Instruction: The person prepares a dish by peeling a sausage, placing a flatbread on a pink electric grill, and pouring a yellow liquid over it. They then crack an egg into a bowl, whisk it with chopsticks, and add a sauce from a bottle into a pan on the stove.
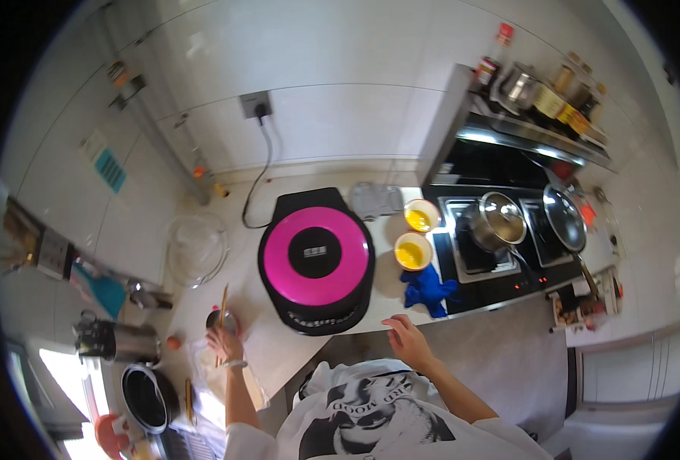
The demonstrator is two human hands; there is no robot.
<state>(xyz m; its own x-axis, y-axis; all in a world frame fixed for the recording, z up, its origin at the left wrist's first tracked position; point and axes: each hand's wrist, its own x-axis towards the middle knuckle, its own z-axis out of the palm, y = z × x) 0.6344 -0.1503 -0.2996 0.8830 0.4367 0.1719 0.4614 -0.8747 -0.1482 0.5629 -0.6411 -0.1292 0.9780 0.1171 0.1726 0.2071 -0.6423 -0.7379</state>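
My left hand grips a pair of wooden chopsticks over a small bowl on the counter at the left; its contents are blurred. In front of the counter edge, my right hand hangs with its fingers apart, holding nothing. Between them stands a round electric griddle with a pink and black lid, closed and plugged in at the wall. Two bowls of yellow liquid, one behind and one in front, stand right of it. A blue cloth or glove lies near my right hand.
A steel pot with a glass lid sits on the stove, with a lidded pan farther right. Clear plastic lids lie at the back left. A black inner pot, a brown egg and a plastic bag are at the left.
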